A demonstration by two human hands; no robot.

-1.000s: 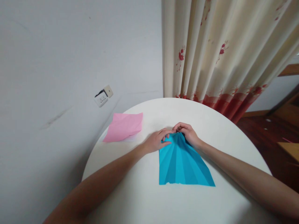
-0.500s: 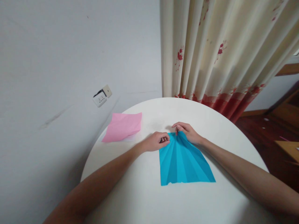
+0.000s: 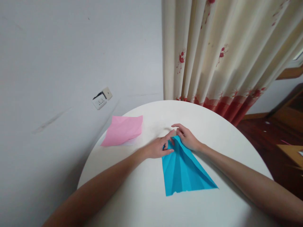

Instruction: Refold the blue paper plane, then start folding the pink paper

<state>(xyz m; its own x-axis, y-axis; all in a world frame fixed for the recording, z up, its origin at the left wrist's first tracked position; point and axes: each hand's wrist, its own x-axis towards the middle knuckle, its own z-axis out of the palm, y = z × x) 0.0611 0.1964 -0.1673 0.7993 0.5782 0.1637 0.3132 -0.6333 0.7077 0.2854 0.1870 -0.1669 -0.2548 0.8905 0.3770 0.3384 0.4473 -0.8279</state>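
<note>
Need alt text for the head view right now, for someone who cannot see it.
Both hands gather the far end of a pleated blue paper sheet on a round white table: the left hand and right hand pinch it together so the near end fans out. A pink paper sheet lies at the table's far left, before a floral curtain.

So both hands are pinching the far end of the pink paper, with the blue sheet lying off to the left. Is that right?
Not quite: the colours are swapped. In the head view the left hand and right hand pinch the far end of the blue paper, while the pink sheet lies off to the left on the white table.
</note>
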